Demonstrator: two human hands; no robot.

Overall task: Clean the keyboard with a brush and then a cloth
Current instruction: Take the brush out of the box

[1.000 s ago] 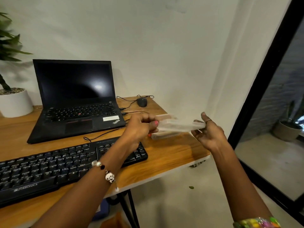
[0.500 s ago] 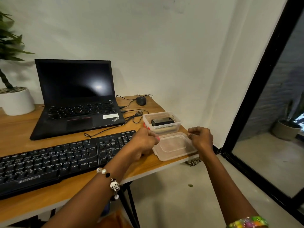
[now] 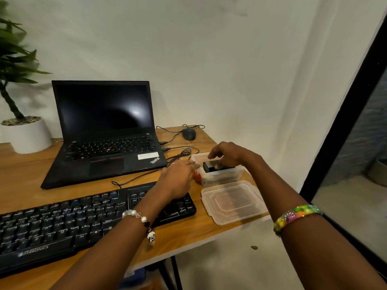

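Reaching into the open tub (image 3: 234,174), the right hand (image 3: 228,155) is pinching a black block (image 3: 210,165) while the left hand (image 3: 178,178), fingers straight, is steadying it above the keyboard (image 3: 83,216), risking tipping everything off the near edge.

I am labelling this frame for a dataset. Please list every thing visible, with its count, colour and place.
keyboard: 1, black, desk front left
laptop: 1, black, open, behind keyboard
mouse: 1, dark, desk back right
box: 1, clear, desk right, open
black item: 1, inside box
lid: 1, clear, before box
plant pot: 1, white, back left
desk: 1, wooden
left hand: at box's left side
right hand: on black item
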